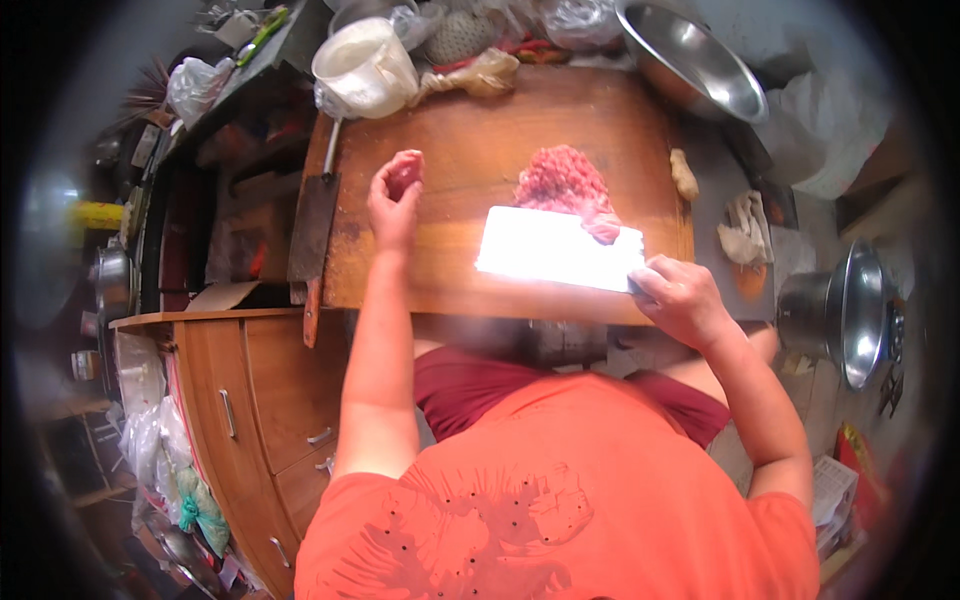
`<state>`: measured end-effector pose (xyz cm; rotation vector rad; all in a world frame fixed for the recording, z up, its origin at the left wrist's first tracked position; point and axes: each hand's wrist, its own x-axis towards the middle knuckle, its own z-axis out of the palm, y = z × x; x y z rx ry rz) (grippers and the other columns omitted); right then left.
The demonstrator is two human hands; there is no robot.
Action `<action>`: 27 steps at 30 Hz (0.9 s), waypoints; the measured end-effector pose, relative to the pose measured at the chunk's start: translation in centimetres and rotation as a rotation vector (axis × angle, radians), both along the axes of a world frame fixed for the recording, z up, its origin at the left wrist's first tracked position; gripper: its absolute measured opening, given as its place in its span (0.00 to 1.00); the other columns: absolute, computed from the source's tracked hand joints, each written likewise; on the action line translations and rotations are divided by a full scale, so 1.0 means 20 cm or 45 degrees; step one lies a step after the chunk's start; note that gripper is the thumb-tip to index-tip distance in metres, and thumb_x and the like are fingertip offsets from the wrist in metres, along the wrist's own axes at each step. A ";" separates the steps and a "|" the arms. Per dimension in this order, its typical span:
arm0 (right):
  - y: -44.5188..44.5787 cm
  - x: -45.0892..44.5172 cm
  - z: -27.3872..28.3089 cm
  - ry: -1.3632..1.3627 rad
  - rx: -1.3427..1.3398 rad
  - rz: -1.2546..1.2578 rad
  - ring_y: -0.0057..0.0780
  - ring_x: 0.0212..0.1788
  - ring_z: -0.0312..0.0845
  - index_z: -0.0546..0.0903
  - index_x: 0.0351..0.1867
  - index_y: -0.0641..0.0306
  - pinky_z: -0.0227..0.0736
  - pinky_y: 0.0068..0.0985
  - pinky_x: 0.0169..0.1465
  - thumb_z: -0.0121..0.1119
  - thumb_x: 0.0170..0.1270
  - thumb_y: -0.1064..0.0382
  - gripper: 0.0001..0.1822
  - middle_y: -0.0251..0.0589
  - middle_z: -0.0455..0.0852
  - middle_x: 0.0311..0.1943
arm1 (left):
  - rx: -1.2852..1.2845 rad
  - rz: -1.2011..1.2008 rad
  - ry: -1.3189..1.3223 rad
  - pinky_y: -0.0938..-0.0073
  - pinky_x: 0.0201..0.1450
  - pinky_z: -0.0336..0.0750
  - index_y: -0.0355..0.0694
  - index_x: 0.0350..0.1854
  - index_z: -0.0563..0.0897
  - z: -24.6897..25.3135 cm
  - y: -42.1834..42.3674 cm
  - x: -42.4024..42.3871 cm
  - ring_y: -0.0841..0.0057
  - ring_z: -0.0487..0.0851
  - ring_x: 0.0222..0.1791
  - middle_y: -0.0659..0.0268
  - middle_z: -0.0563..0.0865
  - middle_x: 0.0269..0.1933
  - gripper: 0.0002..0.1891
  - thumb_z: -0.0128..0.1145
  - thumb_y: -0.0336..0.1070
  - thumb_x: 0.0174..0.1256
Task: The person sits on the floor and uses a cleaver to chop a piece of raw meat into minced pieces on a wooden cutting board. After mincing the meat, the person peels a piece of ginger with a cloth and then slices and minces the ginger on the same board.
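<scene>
My right hand [682, 296] grips a cleaver [540, 251] whose broad blade is washed out by glare. The blade lies across the near edge of a mound of minced raw meat [566, 176], and a soft lump of meat [602, 227] hangs over its upper edge. Beneath them is a thick wooden chopping board [457, 135]. Over the board's left side, apart from the meat, my left hand [394, 199] is loosely curled, its thumb away from the fingers. Nothing held shows in it. Nearest to that hand is a dark cleaver blade [313, 225] along the board's left edge.
A metal handle [332, 146] and a wooden handle [311, 315] stick out around the dark blade. Behind the board stand a white tub [364, 67] and a tilted steel basin [701, 60]. To the right are a ginger-like root [682, 174] and a cloth [746, 229]. A drawer cabinet [292, 390] stands left.
</scene>
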<state>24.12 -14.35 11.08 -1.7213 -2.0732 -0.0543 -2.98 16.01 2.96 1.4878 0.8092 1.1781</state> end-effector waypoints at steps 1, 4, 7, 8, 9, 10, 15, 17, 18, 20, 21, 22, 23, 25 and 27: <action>-0.01 -0.01 -0.01 -0.015 -0.058 0.059 0.35 0.29 0.80 0.79 0.37 0.55 0.76 0.30 0.31 0.66 0.48 0.69 0.13 0.36 0.79 0.29 | -0.053 0.105 0.391 0.71 0.55 0.77 0.35 0.57 0.76 0.02 0.02 -0.02 0.73 0.81 0.54 0.61 0.81 0.57 0.23 0.65 0.27 0.58; 0.00 -0.06 -0.04 -0.063 -0.150 0.235 0.33 0.30 0.78 0.78 0.38 0.54 0.75 0.30 0.32 0.63 0.52 0.64 0.11 0.34 0.74 0.26 | 1.103 0.542 1.116 0.71 0.52 0.76 0.37 0.54 0.80 0.16 -0.10 0.01 0.72 0.82 0.50 0.62 0.85 0.52 0.21 0.67 0.37 0.60; 0.02 -0.11 -0.10 -0.053 -0.131 0.324 0.32 0.29 0.78 0.75 0.37 0.53 0.74 0.30 0.31 0.60 0.55 0.63 0.09 0.34 0.73 0.27 | 0.037 -0.395 0.482 0.75 0.49 0.76 0.36 0.46 0.85 0.23 -0.34 0.16 0.76 0.83 0.44 0.63 0.88 0.42 0.16 0.65 0.44 0.64; 0.02 -0.12 -0.09 -0.064 -0.149 0.348 0.32 0.30 0.78 0.75 0.38 0.53 0.74 0.30 0.31 0.59 0.55 0.63 0.09 0.34 0.73 0.27 | -0.141 -0.658 0.654 0.75 0.48 0.76 0.36 0.47 0.85 0.26 -0.41 0.20 0.77 0.83 0.44 0.63 0.88 0.42 0.19 0.65 0.48 0.64; 0.02 -0.13 -0.08 -0.082 -0.167 0.368 0.31 0.30 0.78 0.76 0.39 0.53 0.74 0.29 0.31 0.59 0.55 0.63 0.10 0.35 0.74 0.28 | -0.322 -0.860 0.913 0.72 0.51 0.75 0.36 0.49 0.85 0.33 -0.46 0.24 0.75 0.83 0.46 0.61 0.88 0.43 0.23 0.64 0.52 0.64; 0.02 -0.13 -0.07 -0.100 -0.183 0.391 0.31 0.31 0.78 0.76 0.40 0.53 0.73 0.29 0.31 0.58 0.55 0.63 0.10 0.35 0.74 0.28 | -0.395 -1.116 0.958 0.72 0.54 0.74 0.35 0.53 0.83 0.32 -0.48 0.25 0.77 0.80 0.48 0.61 0.86 0.48 0.25 0.63 0.53 0.65; 0.02 -0.17 0.00 -0.105 -0.173 0.474 0.31 0.33 0.79 0.77 0.44 0.53 0.74 0.29 0.33 0.56 0.55 0.64 0.13 0.35 0.75 0.30 | -0.429 -1.253 1.103 0.74 0.47 0.75 0.35 0.39 0.81 0.26 -0.50 0.23 0.76 0.82 0.43 0.60 0.87 0.39 0.29 0.70 0.60 0.54; 0.02 -0.17 0.00 -0.119 -0.190 0.473 0.30 0.33 0.79 0.78 0.44 0.52 0.74 0.28 0.34 0.56 0.55 0.64 0.13 0.35 0.76 0.31 | -0.513 -1.238 0.993 0.75 0.47 0.75 0.37 0.35 0.78 0.25 -0.49 0.22 0.78 0.82 0.44 0.60 0.86 0.40 0.24 0.72 0.53 0.55; 0.01 -0.17 0.00 -0.129 -0.207 0.463 0.30 0.33 0.79 0.78 0.44 0.52 0.75 0.28 0.34 0.56 0.55 0.64 0.13 0.34 0.76 0.31 | -0.569 -1.233 0.889 0.76 0.49 0.76 0.38 0.34 0.75 0.24 -0.51 0.22 0.79 0.82 0.45 0.61 0.86 0.40 0.20 0.71 0.47 0.57; 0.02 -0.18 -0.01 -0.133 -0.245 0.448 0.31 0.33 0.79 0.78 0.41 0.53 0.75 0.29 0.34 0.57 0.56 0.63 0.10 0.35 0.76 0.30 | -0.715 -1.251 0.438 0.77 0.48 0.77 0.41 0.30 0.69 0.23 -0.55 0.23 0.80 0.81 0.45 0.60 0.85 0.41 0.16 0.69 0.32 0.61; 0.02 -0.18 -0.02 -0.114 -0.238 0.439 0.32 0.32 0.79 0.78 0.40 0.53 0.74 0.30 0.33 0.58 0.55 0.62 0.10 0.35 0.75 0.29 | -0.671 -1.200 0.433 0.76 0.49 0.78 0.40 0.30 0.69 0.21 -0.57 0.23 0.79 0.82 0.46 0.60 0.85 0.41 0.15 0.68 0.31 0.62; 0.02 -0.18 -0.02 -0.096 -0.231 0.430 0.33 0.31 0.78 0.78 0.39 0.54 0.74 0.31 0.32 0.59 0.55 0.62 0.10 0.35 0.75 0.28 | -0.627 -1.151 0.428 0.76 0.49 0.78 0.39 0.31 0.69 0.18 -0.58 0.22 0.78 0.82 0.47 0.59 0.85 0.42 0.15 0.67 0.31 0.62; 0.03 -0.18 -0.03 -0.077 -0.225 0.418 0.34 0.29 0.77 0.78 0.39 0.54 0.73 0.32 0.31 0.60 0.55 0.61 0.10 0.35 0.74 0.27 | -0.584 -1.103 0.423 0.75 0.49 0.78 0.39 0.31 0.69 0.16 -0.58 0.22 0.78 0.82 0.47 0.59 0.85 0.42 0.14 0.66 0.30 0.63; 0.03 -0.19 0.00 -0.074 -0.287 0.369 0.34 0.31 0.80 0.77 0.36 0.55 0.75 0.31 0.33 0.61 0.56 0.62 0.08 0.37 0.76 0.28 | -0.374 -0.949 0.454 0.72 0.49 0.80 0.37 0.32 0.70 0.20 -0.58 0.20 0.72 0.85 0.46 0.54 0.86 0.42 0.10 0.61 0.26 0.65; 0.02 -0.19 0.02 -0.009 -0.371 0.295 0.36 0.33 0.81 0.77 0.35 0.56 0.77 0.32 0.34 0.62 0.56 0.63 0.08 0.38 0.77 0.29 | -0.486 -0.836 0.064 0.70 0.48 0.82 0.36 0.33 0.71 0.26 -0.55 0.17 0.69 0.87 0.43 0.52 0.87 0.41 0.08 0.58 0.24 0.67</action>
